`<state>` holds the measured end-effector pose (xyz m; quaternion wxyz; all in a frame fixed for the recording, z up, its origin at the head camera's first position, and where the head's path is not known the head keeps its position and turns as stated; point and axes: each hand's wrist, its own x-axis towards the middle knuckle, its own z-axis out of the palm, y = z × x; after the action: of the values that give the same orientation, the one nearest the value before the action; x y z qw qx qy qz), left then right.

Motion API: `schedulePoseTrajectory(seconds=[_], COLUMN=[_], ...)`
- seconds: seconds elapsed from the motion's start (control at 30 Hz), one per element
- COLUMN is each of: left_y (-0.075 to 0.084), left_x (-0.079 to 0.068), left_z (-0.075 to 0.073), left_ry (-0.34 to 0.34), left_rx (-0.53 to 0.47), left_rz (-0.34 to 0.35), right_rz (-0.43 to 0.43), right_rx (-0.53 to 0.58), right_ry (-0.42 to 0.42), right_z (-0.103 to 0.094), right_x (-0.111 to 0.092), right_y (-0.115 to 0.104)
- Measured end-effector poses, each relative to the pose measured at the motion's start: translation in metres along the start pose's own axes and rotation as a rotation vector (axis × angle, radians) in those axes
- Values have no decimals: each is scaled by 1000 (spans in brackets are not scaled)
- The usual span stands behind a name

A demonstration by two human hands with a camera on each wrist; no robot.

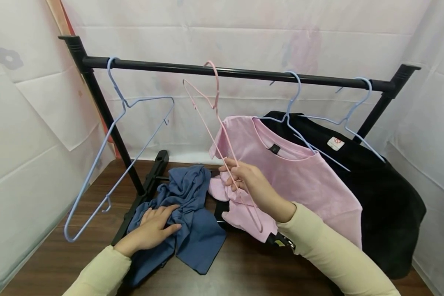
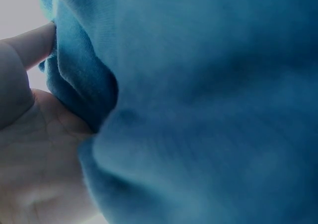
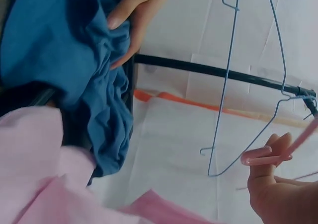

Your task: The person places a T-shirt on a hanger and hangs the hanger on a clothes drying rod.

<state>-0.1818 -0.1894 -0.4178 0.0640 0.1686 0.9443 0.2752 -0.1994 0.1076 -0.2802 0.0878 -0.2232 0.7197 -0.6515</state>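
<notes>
My left hand (image 1: pixel 151 228) rests on a crumpled blue garment (image 1: pixel 203 242) on the table, thumb spread away from the fingers. In the left wrist view, folds of the blue cloth (image 2: pixel 198 110) fill most of the picture and hide the fingertips. My right hand (image 1: pixel 260 187) pinches the side of a pink hanger (image 1: pixel 225 131), its fingertips pressed around the thin frame. The hook of that hanger sits at the black rail (image 1: pixel 163 65), and the hanger is bare. Behind the right hand hangs a pink T-shirt (image 1: pixel 292 176) on a blue hanger (image 1: pixel 295 98).
A bare blue hanger (image 1: pixel 86 181) hangs at the rail's left end. On the right, a black garment (image 1: pixel 392 205) hangs from another blue hanger (image 1: pixel 349 113). A bunched pink cloth (image 1: pixel 216 190) lies on the brown table (image 1: pixel 244 275) below the pink hanger. White curtains (image 1: pixel 244 41) surround the rack.
</notes>
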Motion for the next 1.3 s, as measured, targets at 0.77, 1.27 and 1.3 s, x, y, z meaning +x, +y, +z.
schedulePoseTrajectory(seconds=[0.77,1.27,1.3], left_y=[4,12,13], left_x=[-1,-1,0], left_z=[-2,-10,-11], left_ry=[18,-10,-15], left_rx=[16,45,50], left_rz=[4,-20,-24], right_rz=[44,108,113], right_rx=[112,215,256], right_ry=[-89,-141,-146], right_z=[-60,-70,-70], right_x=[-34,-53,-52], right_y=[59,81,81])
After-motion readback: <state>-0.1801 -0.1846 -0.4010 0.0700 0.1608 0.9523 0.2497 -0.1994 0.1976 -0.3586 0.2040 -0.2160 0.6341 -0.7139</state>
